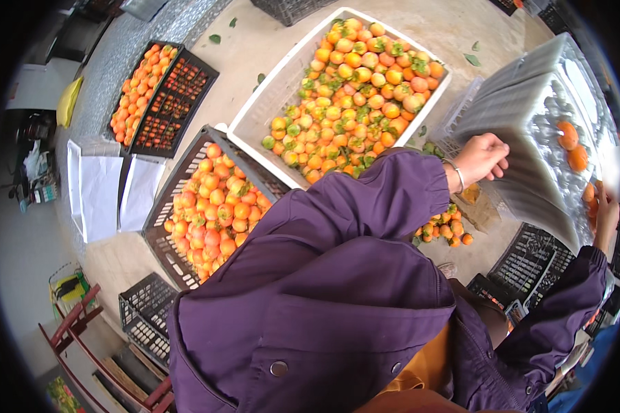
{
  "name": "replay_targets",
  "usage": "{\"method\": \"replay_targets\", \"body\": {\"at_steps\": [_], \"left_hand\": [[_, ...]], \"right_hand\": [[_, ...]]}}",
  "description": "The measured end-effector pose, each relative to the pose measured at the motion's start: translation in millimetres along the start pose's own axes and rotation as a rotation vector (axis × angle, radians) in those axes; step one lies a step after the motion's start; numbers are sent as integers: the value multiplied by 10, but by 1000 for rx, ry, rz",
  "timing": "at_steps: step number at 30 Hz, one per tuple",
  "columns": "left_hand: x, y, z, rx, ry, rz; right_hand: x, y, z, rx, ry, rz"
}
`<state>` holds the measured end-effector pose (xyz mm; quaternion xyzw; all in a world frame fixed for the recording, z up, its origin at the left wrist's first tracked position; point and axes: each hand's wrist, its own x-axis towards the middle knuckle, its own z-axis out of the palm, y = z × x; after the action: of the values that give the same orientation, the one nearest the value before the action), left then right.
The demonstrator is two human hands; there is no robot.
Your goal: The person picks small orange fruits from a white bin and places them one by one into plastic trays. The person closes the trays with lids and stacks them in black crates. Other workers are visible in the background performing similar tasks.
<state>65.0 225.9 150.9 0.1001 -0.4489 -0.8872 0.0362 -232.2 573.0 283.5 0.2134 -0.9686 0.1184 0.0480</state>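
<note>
My left hand [480,159], with a metal bangle at the wrist, is held beside a tall stack of clear plastic trays [516,124]. Its fingers are loosely curled and I see no fruit in them. At the far right, my right hand [605,214] has its fingers around an orange persimmon [592,207] at the face of the top tray. Two more persimmons, an upper one [567,135] and a lower one [577,158], sit in the tray's cups. Glare and blur hide part of this tray near my right fingertips.
Before me stands a large white bin [268,98] of persimmons. Left of it are a brown crate [157,222] and a black crate [178,98], both holding persimmons. Loose small persimmons [447,227] lie on the floor. Black crates [532,263] stand near my right arm, and a wooden chair [77,330] lower left.
</note>
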Motion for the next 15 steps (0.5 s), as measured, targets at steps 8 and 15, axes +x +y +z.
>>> {"method": "replay_targets", "body": {"at_steps": [8, 15], "left_hand": [[-143, 254, -327, -5, -37, 65], [-145, 652, -2898, 1029, 385, -24]], "right_hand": [[-153, -198, -110, -21, 129, -66], [-1459, -1250, -267, 342, 442, -88]]}}
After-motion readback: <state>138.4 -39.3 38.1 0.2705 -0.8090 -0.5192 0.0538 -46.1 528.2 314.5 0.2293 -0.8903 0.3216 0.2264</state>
